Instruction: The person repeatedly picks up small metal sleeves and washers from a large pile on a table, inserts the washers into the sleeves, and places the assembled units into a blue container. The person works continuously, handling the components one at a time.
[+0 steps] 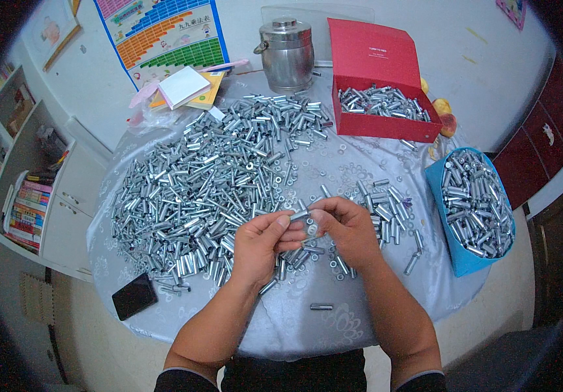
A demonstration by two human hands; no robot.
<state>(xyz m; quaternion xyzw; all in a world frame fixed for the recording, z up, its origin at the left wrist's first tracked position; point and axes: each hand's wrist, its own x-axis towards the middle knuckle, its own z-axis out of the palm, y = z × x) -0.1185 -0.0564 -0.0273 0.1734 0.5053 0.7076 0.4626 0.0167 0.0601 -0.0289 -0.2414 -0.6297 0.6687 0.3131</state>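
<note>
One metal tube [300,214], held, btwn L hand [263,245] & R hand [347,230]

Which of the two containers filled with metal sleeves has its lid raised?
The red box, farther back: its lid stands raised, whereas the blue bin, nearer at right, shows no lid.

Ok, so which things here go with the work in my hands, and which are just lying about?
Seemingly part of the work:
- metal cylinder at the fingertips of your left hand and right hand
- pile of metal parts
- red box and blue container, both holding metal parts

Probably just lying about:
- black phone-like slab
- lidded metal canister
- white notepad
</note>
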